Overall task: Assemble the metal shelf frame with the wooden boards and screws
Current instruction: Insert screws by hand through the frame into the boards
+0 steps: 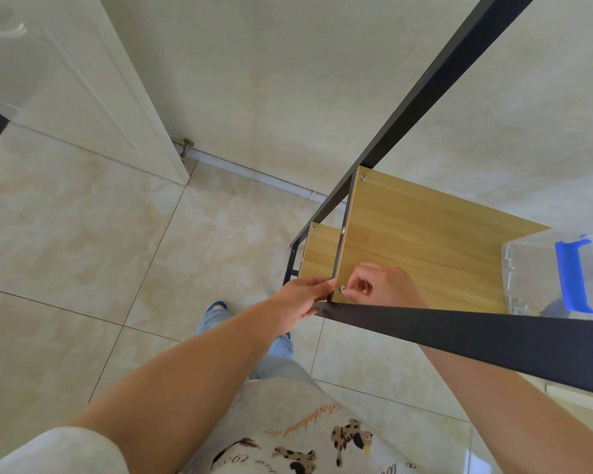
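Single head-worn wide-angle view, looking steeply down and forward, close over the hands (339, 295), shelf frame (459, 323) alongside

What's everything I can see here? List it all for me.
metal frame: one, black, standing by the wall.
upper board: one, light wood, in the frame.
lower board: one, light wood, beneath it.
screws: four visible, silver, along the boards' left edges; the near one is at the fingertips.
plastic box: one, clear with blue handle, on the upper board.
door: one, white, left.
doorstop: one, metal, at the wall base.
floor: beige tiles.
left hand: grips the upper board's corner.
right hand: pinches the near screw.
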